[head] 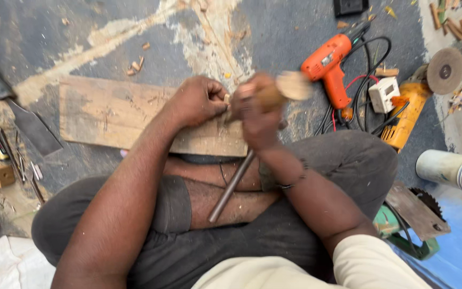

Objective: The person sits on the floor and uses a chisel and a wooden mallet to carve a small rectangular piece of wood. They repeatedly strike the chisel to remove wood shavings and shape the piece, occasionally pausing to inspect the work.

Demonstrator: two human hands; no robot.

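Observation:
My left hand (pixel 199 100) presses down on a worn wooden plank (pixel 108 112) that lies across the floor in front of my crossed legs, and its fingertips pinch a small pale piece of wood (pixel 226 98). Right beside it, my right hand (pixel 259 120) is shut on a motion-blurred tool with a wooden handle (pixel 284 90), raised just above the small piece. A grey metal rod (pixel 230 188) slants from under that hand down across my leg; whether it belongs to the tool I cannot tell.
An orange power drill (pixel 328 67), a white plug box (pixel 383 93) and a yellow angle grinder (pixel 410 109) with tangled cables lie to the right. A white cylinder (pixel 450 168) and a green circular saw (pixel 415 217) sit lower right. A broad blade (pixel 28 124) lies left.

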